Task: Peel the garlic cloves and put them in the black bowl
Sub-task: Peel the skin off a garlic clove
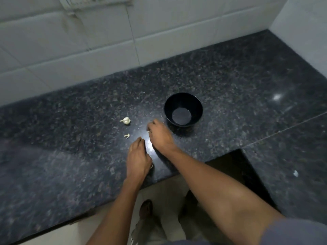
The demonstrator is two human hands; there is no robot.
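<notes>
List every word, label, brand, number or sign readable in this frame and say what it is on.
None: no readable text anywhere in this view.
black bowl: plain, no label or mark.
granite counter: speckled stone only, no print.
wall tiles: blank.
white fitting on the wall, cut off by the top edge: ridged, no lettering can be made out.
garlic pieces: no sticker.

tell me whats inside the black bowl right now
The black bowl shows only its bare, shiny bottom; no peeled cloves lie in it. Its near inner wall is hidden by the rim, so anything tucked there cannot be seen.
</notes>
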